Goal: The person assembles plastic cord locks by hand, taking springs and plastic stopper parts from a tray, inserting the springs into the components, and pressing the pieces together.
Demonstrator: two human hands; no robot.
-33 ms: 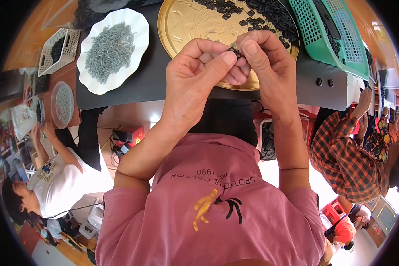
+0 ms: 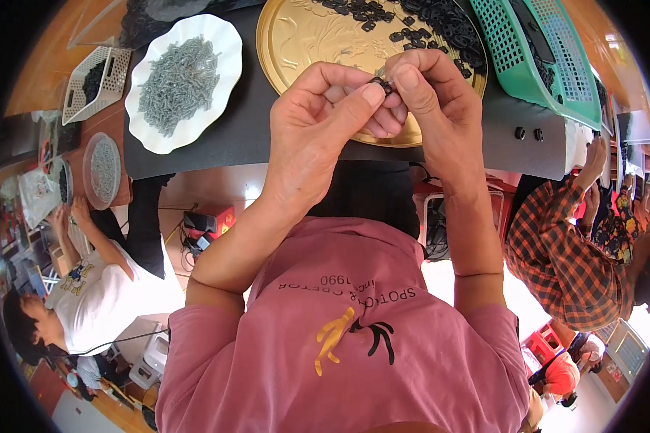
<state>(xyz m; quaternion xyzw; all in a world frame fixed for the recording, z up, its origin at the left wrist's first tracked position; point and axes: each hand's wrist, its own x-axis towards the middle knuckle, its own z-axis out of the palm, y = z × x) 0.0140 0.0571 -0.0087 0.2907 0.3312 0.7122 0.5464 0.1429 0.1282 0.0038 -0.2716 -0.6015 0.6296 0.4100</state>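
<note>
Over the near part of a round gold tray (image 2: 296, 43), my two hands meet with their fingertips together. My left hand (image 2: 325, 108) pinches a small black plastic part (image 2: 385, 86) between thumb and fingers. My right hand (image 2: 437, 97) is closed at the thumb and forefinger, right against that part; whatever it grips is hidden by the fingers. Many loose black plastic parts (image 2: 448, 32) lie on the tray's far right side. To the left stands a white scalloped plate (image 2: 227, 72) heaped with small thin grey pieces (image 2: 180, 83) that look like springs.
A green perforated basket (image 2: 505, 58) with black parts stands at the right. Two black parts (image 2: 529, 134) lie on the dark table top (image 2: 217, 160) near it. At far left are a white basket (image 2: 76, 105) and a round tub (image 2: 102, 169). Co-workers sit on both sides.
</note>
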